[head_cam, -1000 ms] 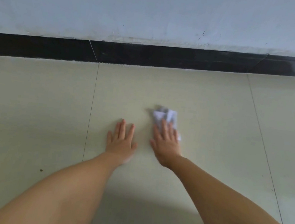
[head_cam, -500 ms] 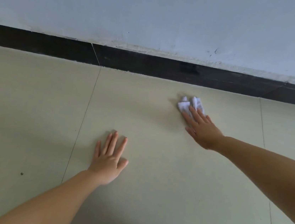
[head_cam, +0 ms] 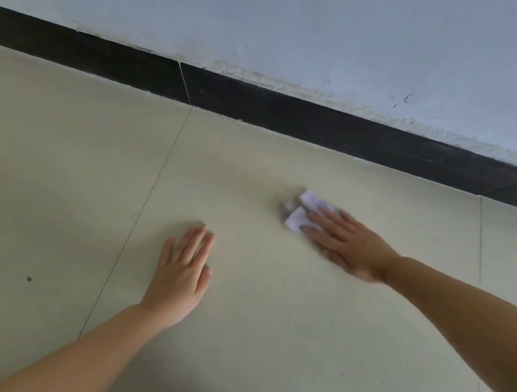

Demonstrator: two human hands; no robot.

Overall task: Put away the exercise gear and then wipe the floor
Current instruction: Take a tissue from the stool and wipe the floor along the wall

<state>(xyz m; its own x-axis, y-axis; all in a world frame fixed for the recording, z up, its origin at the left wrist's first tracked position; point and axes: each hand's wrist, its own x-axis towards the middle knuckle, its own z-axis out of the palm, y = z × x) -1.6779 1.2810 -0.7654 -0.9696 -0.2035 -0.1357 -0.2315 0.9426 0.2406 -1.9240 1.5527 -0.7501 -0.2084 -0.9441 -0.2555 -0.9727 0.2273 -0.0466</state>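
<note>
A small crumpled white cloth (head_cam: 301,210) lies on the pale tiled floor (head_cam: 233,339), right of centre. My right hand (head_cam: 347,243) presses flat on it with straight fingers, and the cloth sticks out beyond the fingertips to the upper left. My left hand (head_cam: 182,273) rests palm down on the floor, lower and to the left, fingers straight and together. It holds nothing. No exercise gear shows in this view.
A black skirting board (head_cam: 293,117) runs along the foot of a white wall (head_cam: 304,22) behind the hands. A small dark speck (head_cam: 29,279) lies on the tile at the left. Thin grout lines cross the floor.
My right hand swept the cloth out to the right and toward the wall, then back nearer. My left hand stayed planted on the floor. The view tilted.
</note>
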